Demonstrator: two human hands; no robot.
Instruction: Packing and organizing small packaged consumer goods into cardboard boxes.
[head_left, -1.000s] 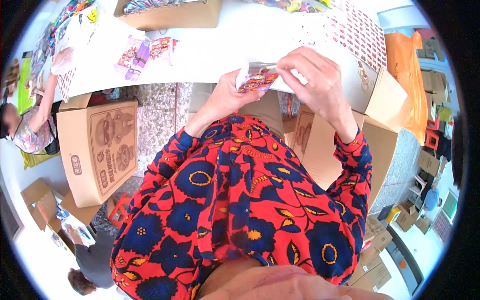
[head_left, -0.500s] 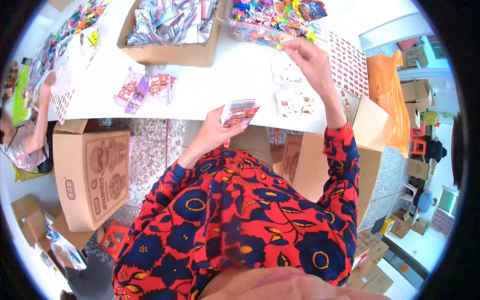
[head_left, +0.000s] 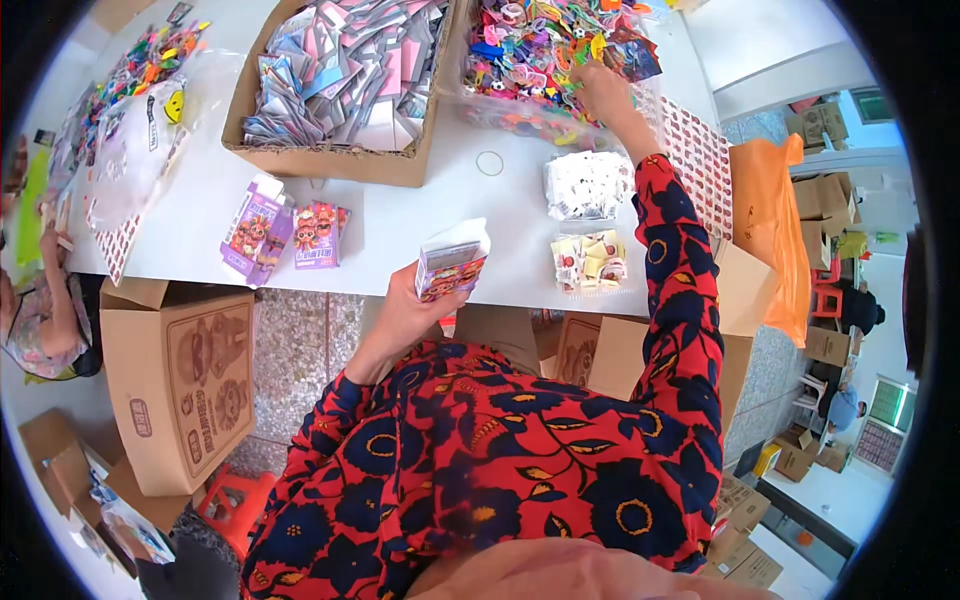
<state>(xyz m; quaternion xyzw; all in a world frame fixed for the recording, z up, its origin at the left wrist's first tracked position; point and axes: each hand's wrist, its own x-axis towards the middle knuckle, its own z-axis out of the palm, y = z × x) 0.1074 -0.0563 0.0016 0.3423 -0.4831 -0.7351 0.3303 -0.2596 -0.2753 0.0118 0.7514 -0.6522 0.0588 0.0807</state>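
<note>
My left hand is closed around a small printed carton, held upright at the table's near edge with its white top flap raised. At the far right of the table, my right hand reaches into a clear plastic bin of mixed colourful small trinkets. Its fingers are bent together among the trinkets; whatever they pinch is too small to make out. Below that forearm lie a pile of white printed packets and a pile of yellowish cards or packets.
An open cardboard box full of flat silvery packets stands beside the bin. Two purple cartons lie at left. Sticker sheets and an orange bag are at right. A person works at far left. Large cartons flank me.
My right hand has moved farther into the bin, from its near edge to the trinkets. My left hand still holds the carton, now more upright. The view has shifted, showing more of the table.
</note>
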